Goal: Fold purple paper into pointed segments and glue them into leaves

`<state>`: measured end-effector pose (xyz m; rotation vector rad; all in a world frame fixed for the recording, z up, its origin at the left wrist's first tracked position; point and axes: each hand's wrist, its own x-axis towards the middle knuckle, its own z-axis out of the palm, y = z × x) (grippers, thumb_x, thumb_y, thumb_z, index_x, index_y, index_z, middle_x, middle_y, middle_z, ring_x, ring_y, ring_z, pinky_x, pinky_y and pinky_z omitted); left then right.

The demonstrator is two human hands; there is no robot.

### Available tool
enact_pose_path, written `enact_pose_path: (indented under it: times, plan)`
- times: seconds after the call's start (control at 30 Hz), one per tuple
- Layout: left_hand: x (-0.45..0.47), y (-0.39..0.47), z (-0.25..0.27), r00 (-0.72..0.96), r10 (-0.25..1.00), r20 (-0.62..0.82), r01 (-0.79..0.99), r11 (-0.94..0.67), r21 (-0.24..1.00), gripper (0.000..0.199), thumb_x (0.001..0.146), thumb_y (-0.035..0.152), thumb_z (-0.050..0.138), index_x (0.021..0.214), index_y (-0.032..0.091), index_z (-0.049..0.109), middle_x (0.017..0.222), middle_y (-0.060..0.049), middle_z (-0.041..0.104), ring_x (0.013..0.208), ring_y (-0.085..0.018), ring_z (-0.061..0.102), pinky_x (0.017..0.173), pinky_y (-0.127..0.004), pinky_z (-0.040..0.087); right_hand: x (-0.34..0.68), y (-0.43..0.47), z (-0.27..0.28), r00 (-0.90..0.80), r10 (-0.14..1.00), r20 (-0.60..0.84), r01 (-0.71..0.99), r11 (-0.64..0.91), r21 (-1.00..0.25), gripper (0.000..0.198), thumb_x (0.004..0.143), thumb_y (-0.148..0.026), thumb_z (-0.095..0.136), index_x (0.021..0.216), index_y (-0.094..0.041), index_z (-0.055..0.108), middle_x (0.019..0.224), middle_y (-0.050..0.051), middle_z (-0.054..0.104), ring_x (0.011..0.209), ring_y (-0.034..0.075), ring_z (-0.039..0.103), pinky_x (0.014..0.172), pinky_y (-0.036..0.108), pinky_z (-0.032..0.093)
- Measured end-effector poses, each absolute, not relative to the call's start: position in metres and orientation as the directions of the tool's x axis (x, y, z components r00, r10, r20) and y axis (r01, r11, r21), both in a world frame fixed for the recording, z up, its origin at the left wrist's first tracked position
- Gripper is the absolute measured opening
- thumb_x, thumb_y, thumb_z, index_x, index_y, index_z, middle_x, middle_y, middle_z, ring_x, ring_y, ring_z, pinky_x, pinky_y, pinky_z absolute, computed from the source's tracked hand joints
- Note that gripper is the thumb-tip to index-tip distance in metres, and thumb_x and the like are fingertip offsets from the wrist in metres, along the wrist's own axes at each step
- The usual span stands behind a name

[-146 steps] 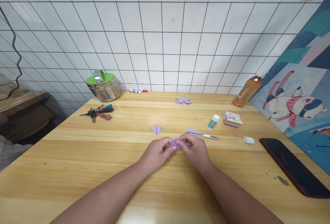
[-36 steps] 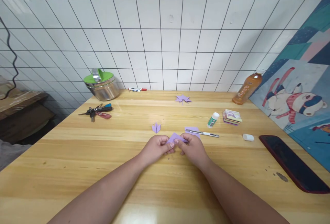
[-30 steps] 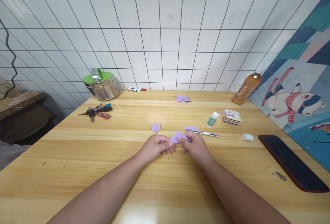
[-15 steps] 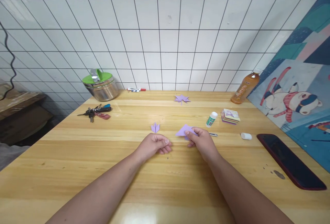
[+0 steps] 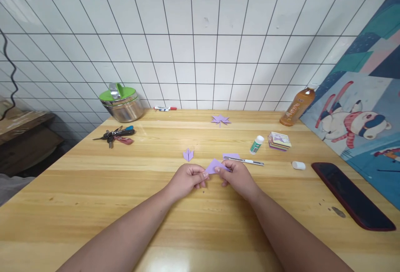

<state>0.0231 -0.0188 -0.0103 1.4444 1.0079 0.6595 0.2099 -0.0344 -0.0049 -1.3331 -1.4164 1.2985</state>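
A purple folded paper triangle (image 5: 214, 165) is held just above the table between my two hands. My left hand (image 5: 186, 179) pinches its left corner between thumb and fingers. The right side is gripped by my right hand (image 5: 239, 177), thumb on top. Just beyond the left hand lies a small purple folded paper piece (image 5: 188, 154) with pointed tips. Behind the right hand are a slim utility knife (image 5: 248, 161) and a flat purple paper piece (image 5: 231, 155), both partly hidden. Farther back rests a purple paper leaf shape (image 5: 220, 120) with several points.
A glue stick (image 5: 256, 144), its white cap (image 5: 298, 165), a paper stack (image 5: 279, 141) and a phone (image 5: 353, 196) lie on the right. An orange drink bottle (image 5: 298, 106) stands behind. Keys (image 5: 117, 135), a green-lidded pot (image 5: 123, 105) and a marker (image 5: 165, 109) are at left and back.
My right hand has brought the purple paper triangle left and slightly nearer. My left hand now pinches its left corner. More of the utility knife and the flat paper shows.
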Motion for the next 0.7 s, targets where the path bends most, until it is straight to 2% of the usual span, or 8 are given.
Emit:
enact_pose_path:
  times: [0.17,0.27,0.37,0.47,0.57,0.7]
  plan:
    - [0.016,-0.013,-0.013,0.390,0.905,-0.170,0.217,0.089,0.972,0.027,0.072,0.038,0.061,0.068,0.012,0.066,0.052,-0.001,0.059,0.045,-0.008,0.048,0.046,-0.019,0.035,0.219,-0.031,-0.009,-0.206,0.968,-0.141,0.187,-0.102,-0.977,0.029,0.069,-0.044,0.063,0.063,-0.016,0.061,0.057,-0.001,0.057,0.049,0.010,0.053,0.049,0.023,0.048]
    - [0.014,-0.011,-0.014,0.389,0.905,-0.173,0.229,0.087,0.970,0.027,0.072,0.038,0.061,0.068,0.012,0.066,0.052,-0.002,0.059,0.045,-0.009,0.048,0.046,-0.019,0.035,0.222,-0.028,-0.011,-0.183,0.973,-0.139,0.104,-0.121,-0.987,0.031,0.069,-0.045,0.064,0.063,-0.015,0.062,0.060,0.001,0.059,0.047,0.009,0.051,0.048,0.021,0.046]
    - [0.015,-0.012,-0.016,0.396,0.903,-0.164,0.234,0.073,0.969,0.028,0.072,0.039,0.061,0.069,0.012,0.066,0.052,-0.002,0.059,0.045,-0.009,0.048,0.046,-0.019,0.036,0.222,-0.026,-0.013,-0.165,0.973,-0.162,0.046,-0.156,-0.987,0.032,0.069,-0.046,0.063,0.067,-0.014,0.064,0.061,0.001,0.058,0.046,0.008,0.050,0.046,0.021,0.045]
    - [0.017,-0.013,-0.016,0.380,0.913,-0.149,0.234,0.061,0.970,0.028,0.072,0.040,0.061,0.071,0.013,0.067,0.052,-0.001,0.059,0.045,-0.009,0.048,0.046,-0.019,0.035,0.222,-0.026,-0.015,-0.112,0.985,-0.129,0.087,-0.119,-0.989,0.031,0.073,-0.046,0.057,0.070,-0.015,0.063,0.062,0.000,0.056,0.045,0.008,0.047,0.042,0.020,0.043]
    - [0.017,-0.013,-0.016,0.356,0.924,-0.140,0.231,0.058,0.971,0.028,0.073,0.040,0.060,0.074,0.013,0.067,0.052,-0.001,0.059,0.045,-0.010,0.049,0.046,-0.020,0.036,0.221,-0.028,-0.014,-0.043,0.998,-0.050,0.137,-0.043,-0.990,0.033,0.078,-0.047,0.050,0.078,-0.017,0.063,0.067,0.000,0.056,0.047,0.009,0.047,0.042,0.021,0.044]
    - [0.017,-0.013,-0.016,0.382,0.920,-0.086,0.281,-0.027,0.959,0.031,0.075,0.042,0.058,0.071,0.013,0.067,0.053,-0.002,0.060,0.047,-0.011,0.050,0.048,-0.020,0.036,0.220,-0.029,-0.008,-0.019,0.999,-0.037,0.165,-0.034,-0.986,0.036,0.079,-0.047,0.049,0.096,-0.018,0.062,0.077,0.003,0.060,0.058,0.012,0.054,0.047,0.024,0.048]
